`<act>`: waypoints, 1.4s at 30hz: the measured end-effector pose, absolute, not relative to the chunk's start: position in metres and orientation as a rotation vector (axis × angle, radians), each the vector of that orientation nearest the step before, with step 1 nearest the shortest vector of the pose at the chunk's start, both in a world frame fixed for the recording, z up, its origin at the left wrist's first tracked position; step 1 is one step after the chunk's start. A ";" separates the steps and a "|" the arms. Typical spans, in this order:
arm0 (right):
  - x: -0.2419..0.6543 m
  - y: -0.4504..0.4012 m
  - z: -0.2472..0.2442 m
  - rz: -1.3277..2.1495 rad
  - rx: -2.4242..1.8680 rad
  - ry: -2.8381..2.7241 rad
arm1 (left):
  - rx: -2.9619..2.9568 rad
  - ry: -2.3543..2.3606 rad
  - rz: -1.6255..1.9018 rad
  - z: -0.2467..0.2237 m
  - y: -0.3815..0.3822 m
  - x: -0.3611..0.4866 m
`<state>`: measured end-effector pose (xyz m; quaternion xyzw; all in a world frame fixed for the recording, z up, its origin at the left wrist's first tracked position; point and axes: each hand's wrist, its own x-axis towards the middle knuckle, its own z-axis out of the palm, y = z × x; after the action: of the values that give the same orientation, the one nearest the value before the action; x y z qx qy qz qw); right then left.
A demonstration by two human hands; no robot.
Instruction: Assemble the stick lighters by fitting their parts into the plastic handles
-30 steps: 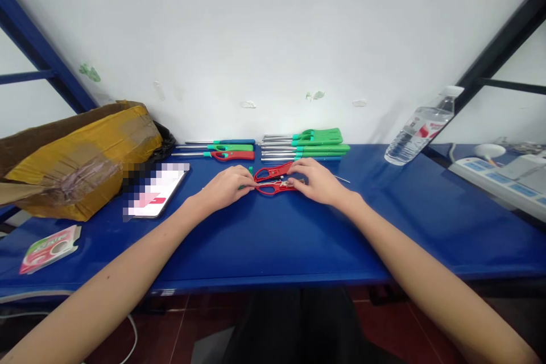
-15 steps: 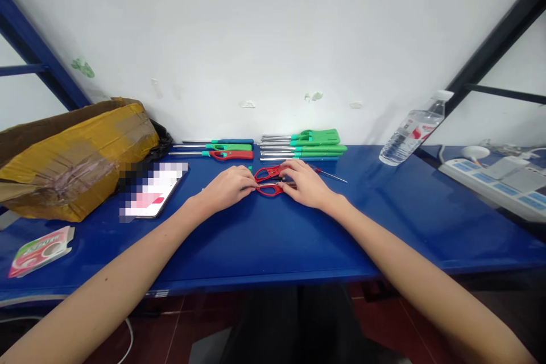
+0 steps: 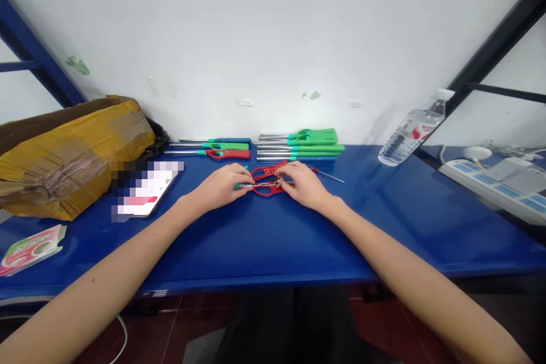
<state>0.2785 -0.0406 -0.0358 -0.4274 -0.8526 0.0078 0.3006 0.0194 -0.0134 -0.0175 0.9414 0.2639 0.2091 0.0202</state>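
My left hand pinches a thin metal piece with a green end, just left of the red lighter casing. Two red halves of the lighter casing lie one behind the other, with the loop ends facing left. Curled over their right part, my right hand grips the nearer half, and its fingertips touch the farther one. Small dark and metal parts show at the right fingertips, too small to name. Behind my right hand a thin metal rod with a dark red end lies on the table.
Assembled long lighters lie by the wall: a left group and a green right group. A phone, taped cardboard box and torn packet are on the left. A water bottle and power strip stand right.
The metal piece with the green end has come into view at my left fingertips. My left hand has shifted slightly. My right hand stays on the red casing.
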 end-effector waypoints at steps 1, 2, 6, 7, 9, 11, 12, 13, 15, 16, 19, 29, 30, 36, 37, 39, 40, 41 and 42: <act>0.278 -0.040 -0.036 0.019 -1.119 -2.268 | 2.895 0.851 0.685 -0.018 -0.013 0.019; 0.278 -0.040 -0.037 0.022 -1.103 -2.273 | 2.871 0.895 0.725 -0.018 -0.012 0.019; 0.278 -0.039 -0.038 0.038 -1.051 -2.277 | 2.805 1.114 0.834 -0.024 -0.006 0.017; 0.279 -0.039 -0.038 0.039 -1.046 -2.276 | 2.795 1.145 0.831 -0.026 -0.004 0.016; 0.279 -0.039 -0.039 0.039 -1.041 -2.275 | 2.779 1.162 0.791 -0.029 0.000 0.014; 0.279 -0.039 -0.039 0.041 -1.042 -2.274 | 2.774 1.138 0.731 -0.031 0.003 0.013; 0.279 -0.039 -0.039 0.042 -1.043 -2.273 | 2.778 1.123 0.699 -0.032 0.004 0.013; 0.279 -0.040 -0.039 0.043 -1.045 -2.272 | 2.786 1.109 0.672 -0.032 0.005 0.013; 0.279 -0.040 -0.039 0.042 -1.047 -2.271 | 2.808 1.099 0.648 -0.032 0.007 0.012; 0.279 -0.040 -0.039 0.041 -1.045 -2.269 | 2.820 1.105 0.648 -0.032 0.008 0.012; 0.280 -0.039 -0.039 0.045 -1.035 -2.269 | 2.852 1.147 0.655 -0.031 0.011 0.009; 0.279 -0.042 -0.038 0.072 -1.058 -2.266 | 2.775 1.509 0.553 -0.022 0.007 0.007; 0.279 -0.042 -0.038 0.081 -1.068 -2.262 | 2.777 1.518 0.560 -0.021 0.007 0.007; 0.279 -0.043 -0.037 0.109 -1.094 -2.262 | 2.823 1.455 0.737 -0.021 0.008 0.007; 0.279 -0.044 -0.037 0.113 -1.094 -2.262 | 2.828 1.443 0.773 -0.020 0.007 0.007; 0.279 -0.044 -0.037 0.117 -1.094 -2.266 | 2.825 1.426 0.838 -0.018 0.005 0.009; 0.278 -0.044 -0.036 0.116 -1.095 -2.268 | 2.821 1.418 0.864 -0.018 0.003 0.010; 0.278 -0.044 -0.036 0.112 -1.097 -2.269 | 2.818 1.403 0.886 -0.017 0.001 0.011; 0.278 -0.044 -0.036 0.108 -1.099 -2.268 | 2.819 1.383 0.904 -0.016 -0.001 0.012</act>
<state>0.2784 -0.0441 -0.0362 -0.4151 -0.8563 0.0408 0.3046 0.0123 -0.0007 -0.0160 0.8610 0.4224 0.2762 -0.0629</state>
